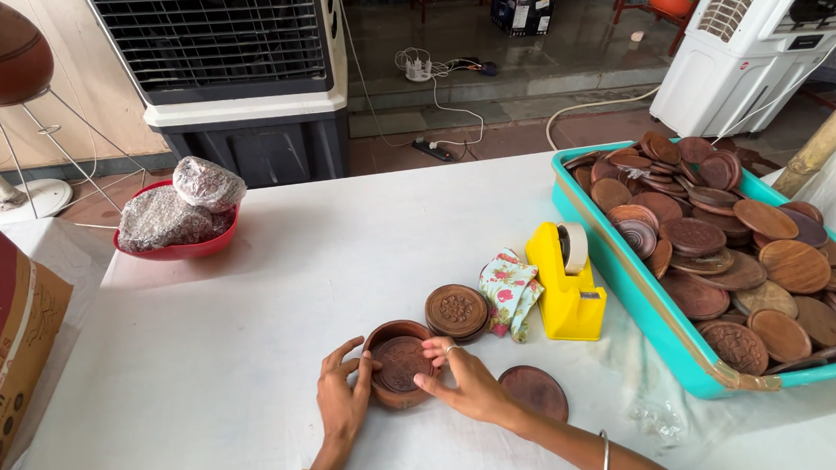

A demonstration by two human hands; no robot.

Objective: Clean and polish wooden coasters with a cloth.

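White desk: left hand and right hand both clasp round wooden holder, carved coaster inside

White-covered table, bearing: red bowl of wrapped bundles at far left; cardboard box at left edge; round brown holder near front, carved wooden disc stack just behind, single flat disc to its right; floral cloth beside yellow tape dispenser; teal tray of wooden discs at right.
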